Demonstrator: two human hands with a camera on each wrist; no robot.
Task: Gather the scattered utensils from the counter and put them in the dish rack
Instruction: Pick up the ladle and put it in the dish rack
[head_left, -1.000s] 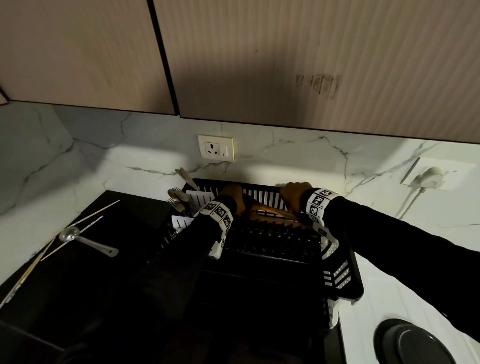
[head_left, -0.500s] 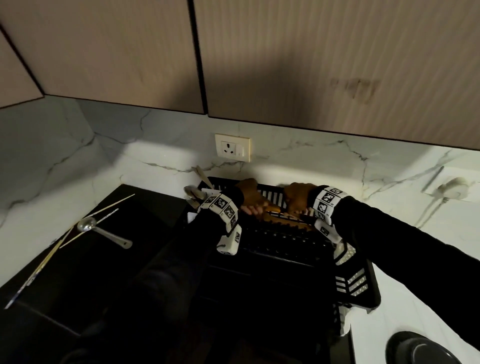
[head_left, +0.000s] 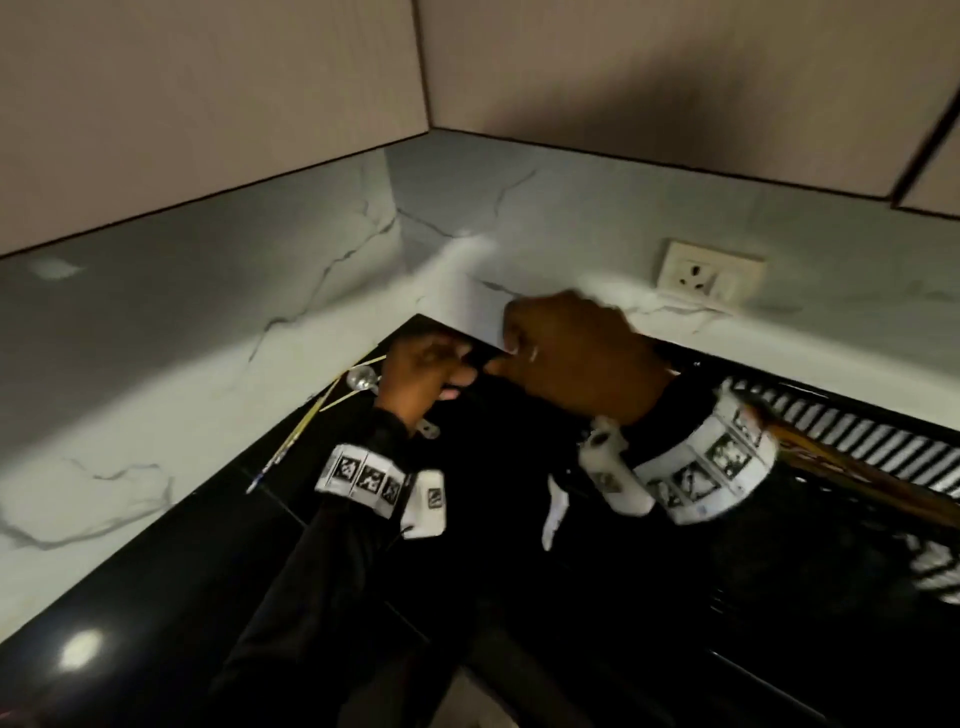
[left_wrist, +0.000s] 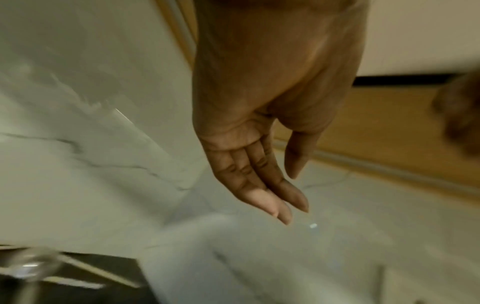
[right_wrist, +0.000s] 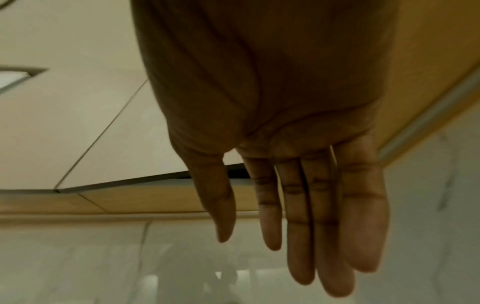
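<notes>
A metal spoon (head_left: 362, 379) and thin chopsticks (head_left: 306, 421) lie on the black counter (head_left: 156, 597) near the corner of the marble wall. My left hand (head_left: 423, 374) hovers just right of the spoon's bowl and covers the middle of its handle. In the left wrist view the left hand (left_wrist: 292, 195) is empty with straight fingers, and the spoon (left_wrist: 28, 267) shows blurred below it. My right hand (head_left: 566, 353) is beside the left, above the counter, holding nothing. Its fingers (right_wrist: 322, 236) hang straight. The black dish rack (head_left: 857, 441) sits at the right, with a wooden utensil (head_left: 872, 480) lying in it.
A wall socket (head_left: 706, 275) is on the marble backsplash behind the rack. Cabinets hang overhead. The white marble wall meets the counter in a corner just behind the hands. The picture is motion-blurred.
Both hands have left the dish rack and moved left over the black counter to the spoon and chopsticks. The head view has swung left with them.
</notes>
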